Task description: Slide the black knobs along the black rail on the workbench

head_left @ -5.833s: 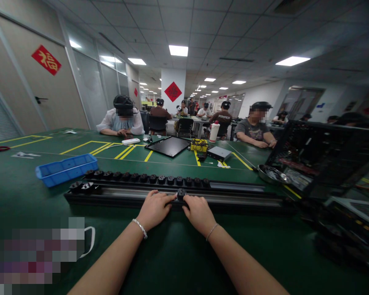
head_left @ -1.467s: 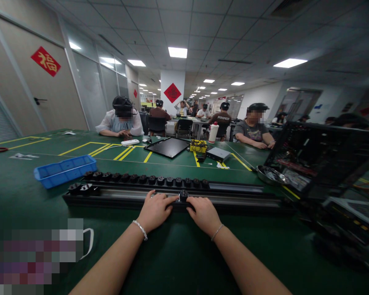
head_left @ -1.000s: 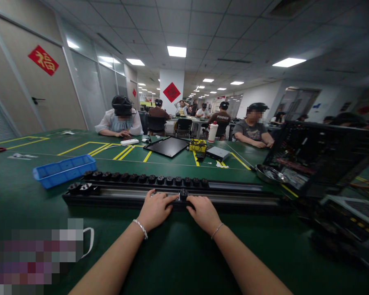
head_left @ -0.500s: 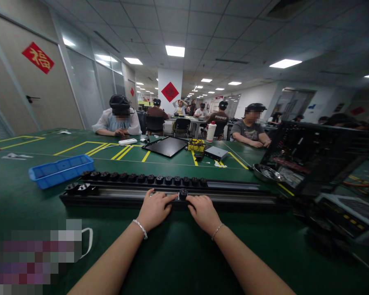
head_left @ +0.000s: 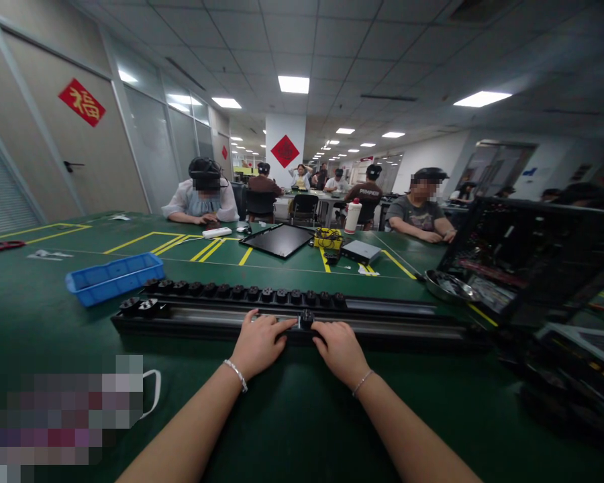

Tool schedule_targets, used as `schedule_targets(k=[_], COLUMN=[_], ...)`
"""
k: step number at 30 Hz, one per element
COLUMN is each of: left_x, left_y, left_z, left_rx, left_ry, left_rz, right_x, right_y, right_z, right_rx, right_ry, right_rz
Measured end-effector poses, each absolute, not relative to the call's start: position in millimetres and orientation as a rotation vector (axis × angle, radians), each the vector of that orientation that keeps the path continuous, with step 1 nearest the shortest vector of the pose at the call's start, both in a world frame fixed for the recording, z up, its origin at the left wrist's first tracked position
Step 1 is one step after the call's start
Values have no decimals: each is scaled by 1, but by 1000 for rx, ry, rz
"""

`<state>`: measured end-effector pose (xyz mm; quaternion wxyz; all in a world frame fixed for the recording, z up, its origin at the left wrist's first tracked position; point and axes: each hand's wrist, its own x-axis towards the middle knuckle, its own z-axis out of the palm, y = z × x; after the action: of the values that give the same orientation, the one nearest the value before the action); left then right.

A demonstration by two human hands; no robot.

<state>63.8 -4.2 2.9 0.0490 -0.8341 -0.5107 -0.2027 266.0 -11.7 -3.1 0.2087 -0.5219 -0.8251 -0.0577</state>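
Observation:
A small black socket module sits on the near long black rail, which has a metallic strip along its channel. My left hand lies over the rail, its index finger stretched to the module's left side. From the right, my right hand meets the same module with its fingertips, thumb lower down. The module is held between the two hands. At the rail's left end are two more socket modules. Behind it, a second black rail carries a row of several similar modules.
A blue plastic tray stands behind the rails at left. A dark flat panel, a grey box and a metal bowl lie farther back. An open computer case stands at right. Co-workers sit across the table.
The view has turned slightly left, so everything sits a little farther right. My hands and the socket module keep the same place on the rail.

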Motion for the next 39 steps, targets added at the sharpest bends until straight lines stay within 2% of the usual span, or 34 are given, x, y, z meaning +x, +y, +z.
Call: schedule_targets(k=[39], left_x=[64], left_y=[-4], left_z=[4], left_rx=[-2548], left_ry=[-1561], left_rz=[-609], right_x=[267], right_y=[-9], right_z=[-6], right_rx=[-1419], right_ry=[-2262], right_rz=[-147])
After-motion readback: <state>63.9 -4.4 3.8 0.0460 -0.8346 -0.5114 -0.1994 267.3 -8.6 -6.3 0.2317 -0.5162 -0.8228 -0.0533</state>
